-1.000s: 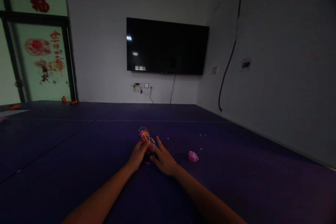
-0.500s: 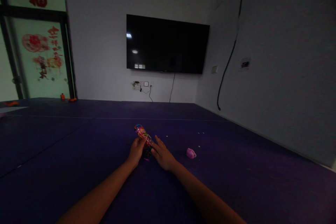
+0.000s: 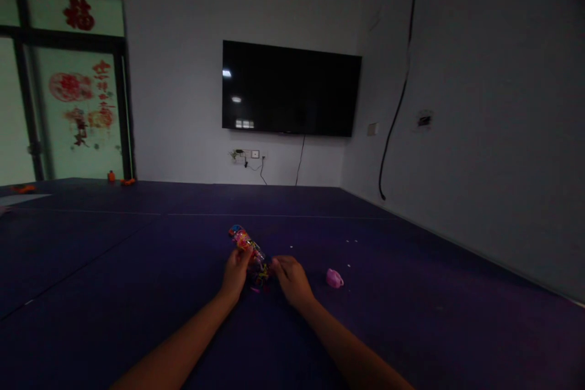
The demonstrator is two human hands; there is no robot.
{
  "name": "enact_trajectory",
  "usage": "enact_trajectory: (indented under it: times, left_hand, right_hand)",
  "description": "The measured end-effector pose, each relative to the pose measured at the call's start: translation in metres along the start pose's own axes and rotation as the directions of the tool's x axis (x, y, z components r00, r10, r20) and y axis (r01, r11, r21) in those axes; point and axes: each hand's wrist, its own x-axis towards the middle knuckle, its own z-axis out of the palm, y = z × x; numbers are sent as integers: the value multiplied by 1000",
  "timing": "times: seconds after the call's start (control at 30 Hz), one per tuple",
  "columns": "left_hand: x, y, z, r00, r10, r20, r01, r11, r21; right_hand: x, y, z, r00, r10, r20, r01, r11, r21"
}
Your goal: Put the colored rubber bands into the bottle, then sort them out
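My left hand (image 3: 235, 274) is closed round a clear plastic bottle (image 3: 245, 242) filled with small multicoloured pieces that look like rubber bands. The bottle lies tilted, its bottom up to the far left and its near end pointing down to the right. Just below that end is a small heap of colourful bands (image 3: 260, 275) on the purple surface. My right hand (image 3: 292, 280) is on the right of the heap, fingertips pinched together at its edge; what they hold, if anything, is too small to make out. A pink cap with a loop (image 3: 334, 278) lies to the right of my right hand.
The wide purple surface (image 3: 137, 268) reaches to the walls. Several tiny white scraps lie beyond the pink cap. Orange objects (image 3: 111, 176) sit near the glass door at the far left. A black cable (image 3: 395, 125) hangs along the right wall; a television (image 3: 292, 88) is mounted ahead.
My right hand has drawn off the bottle's near end and its outstretched fingers have closed into a pinch. More of the band heap shows. The view has tilted up slightly.
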Motion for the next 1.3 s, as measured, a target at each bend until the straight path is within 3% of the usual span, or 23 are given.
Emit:
enact_trajectory:
  times: [0.1,0.2,0.3,0.43,0.63,0.73,0.8,0.93,1.1,1.3]
  left_hand:
    - [1,1,-2,999,27,-38,-26,999,27]
    - [3,-1,-5,996,44,-82,-38,997,73]
    - [4,-4,-7,995,45,-94,-37,996,87]
    - [5,-8,-6,999,10,-52,-7,999,54]
    - [2,-4,-1,999,-20,25,21,999,-32]
    - [0,0,0,1000,-11,28,12,999,-43]
    - [1,0,-1,1000,11,8,-11,1000,-21]
    - [6,-7,-5,996,66,-61,-62,997,55]
    - [9,-14,-6,999,27,-44,-25,998,51]
    - [5,-8,-1,1000,-3,12,3,1000,-11]
  right_hand:
    - [-4,-9,-5,993,-115,37,116,993,-27]
    - [-9,-23,-8,941,-305,145,313,949,-41]
    - [-12,-32,-6,902,-360,240,387,919,-76]
    - [-11,-29,-2,945,-253,209,291,940,-179]
    - [-1,-3,2,999,-32,44,37,993,-113]
    - [5,14,9,993,120,-5,-120,983,-142]
    - [6,22,13,981,189,38,-180,970,-164]
    - [7,28,16,979,168,118,-154,981,-118]
    - [7,29,13,996,81,30,-84,990,111]
    - [9,28,16,973,103,205,-90,993,-72]
